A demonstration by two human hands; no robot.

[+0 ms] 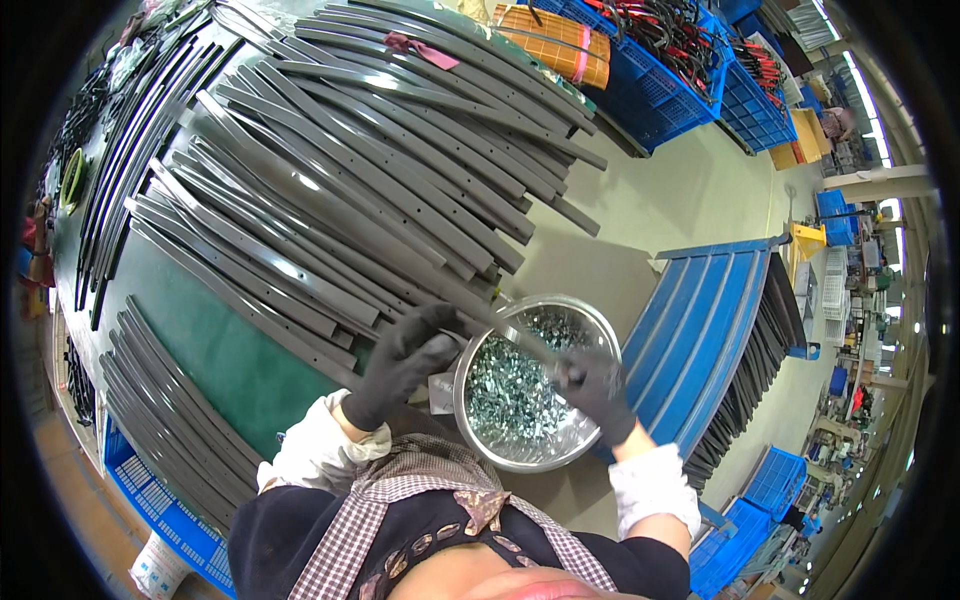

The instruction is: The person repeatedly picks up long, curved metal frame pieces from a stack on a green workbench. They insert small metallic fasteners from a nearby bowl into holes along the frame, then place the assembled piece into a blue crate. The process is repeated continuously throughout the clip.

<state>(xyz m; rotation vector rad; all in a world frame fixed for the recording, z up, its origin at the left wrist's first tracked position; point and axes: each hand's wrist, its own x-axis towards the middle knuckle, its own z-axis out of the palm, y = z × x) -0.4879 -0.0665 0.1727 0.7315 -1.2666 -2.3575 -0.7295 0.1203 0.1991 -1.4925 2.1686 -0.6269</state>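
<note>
A long dark grey strip [525, 341] slants over a round metal bowl [467, 420], blurred by motion. My right hand [597, 388], in a black glove, is closed around the strip's near end above the bowl's right side. At the bowl's left rim, my black-gloved left hand [402, 362] has its fingers curled against the same strip; the exact contact is partly hidden. Inside the bowl lie many small shiny metal pieces [520, 395], too small to name. Beyond the left hand, the strip runs over a pile of similar grey strips [380, 170], some with small holes.
More grey strips [170, 410] lie at the left on the green tabletop [235, 365]. A blue ribbed panel [690, 340] stands right of the bowl, with dark strips [745, 375] behind it. Blue crates [660, 100] stand at the far right. A pink cloth [425, 50] rests on the pile.
</note>
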